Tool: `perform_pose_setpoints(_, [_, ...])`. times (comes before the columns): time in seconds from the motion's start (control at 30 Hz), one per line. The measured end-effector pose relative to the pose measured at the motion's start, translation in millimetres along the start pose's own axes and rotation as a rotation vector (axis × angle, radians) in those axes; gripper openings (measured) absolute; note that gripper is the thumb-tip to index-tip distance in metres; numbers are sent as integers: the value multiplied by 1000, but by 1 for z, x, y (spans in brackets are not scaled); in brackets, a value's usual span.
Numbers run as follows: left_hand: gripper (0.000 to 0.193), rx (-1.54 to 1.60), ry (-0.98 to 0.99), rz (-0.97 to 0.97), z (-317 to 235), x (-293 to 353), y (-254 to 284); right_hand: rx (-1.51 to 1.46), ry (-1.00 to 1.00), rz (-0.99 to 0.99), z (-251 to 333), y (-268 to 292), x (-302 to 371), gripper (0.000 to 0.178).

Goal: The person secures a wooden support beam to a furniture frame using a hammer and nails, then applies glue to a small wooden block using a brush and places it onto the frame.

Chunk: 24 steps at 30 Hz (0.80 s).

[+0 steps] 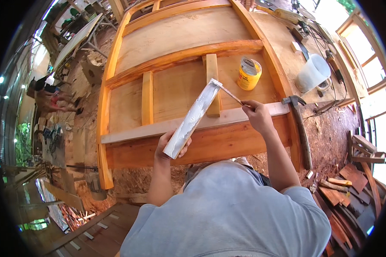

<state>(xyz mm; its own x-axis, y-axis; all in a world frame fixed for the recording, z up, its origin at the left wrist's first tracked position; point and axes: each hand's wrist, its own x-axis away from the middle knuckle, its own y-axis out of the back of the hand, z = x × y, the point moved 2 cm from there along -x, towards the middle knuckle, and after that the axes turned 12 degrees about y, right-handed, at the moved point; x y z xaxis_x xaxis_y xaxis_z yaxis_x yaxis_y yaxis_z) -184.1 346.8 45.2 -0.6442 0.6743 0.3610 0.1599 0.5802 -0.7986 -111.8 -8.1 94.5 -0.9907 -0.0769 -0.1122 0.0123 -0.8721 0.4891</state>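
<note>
My left hand point(162, 145) is closed around the near end of a short wooden board point(192, 119), held tilted over the frame. White, glue-like paste coats the board's upper face. Between the fingers of my right hand point(260, 116) is a thin stick point(231, 94), its tip touching the paste at the board's far end. Whether that tip has bristles cannot be made out. Beneath both hands lies a large orange-brown wooden frame point(171, 56) with panels. A pale wooden strip point(146, 131) runs across its near part. Beyond my right hand, an open yellow can point(248, 80) stands on a panel.
A claw hammer point(302, 137) hangs along the frame's right edge. On the bench to the right are a translucent bucket point(313, 73), a power tool point(334, 66) and cables. Scrap boards point(351, 184) pile up at lower right. Another person point(58, 100) is at far left.
</note>
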Motion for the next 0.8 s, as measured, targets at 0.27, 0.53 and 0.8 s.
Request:
perform_pose_setpoints(0.27, [61,79,-131,-59,22,-1,-23,-454,96,542,-7,-19,58,25])
perform_pose_setpoints(0.53, [30,-541,-394,-704,-76,70,-3,-462,-121,-109,-16,10,34,26])
perform_pose_setpoints(0.8, [40,-1326,-395,-1412,-167,90,38,-641,-78,-218,-21,-25,2,29])
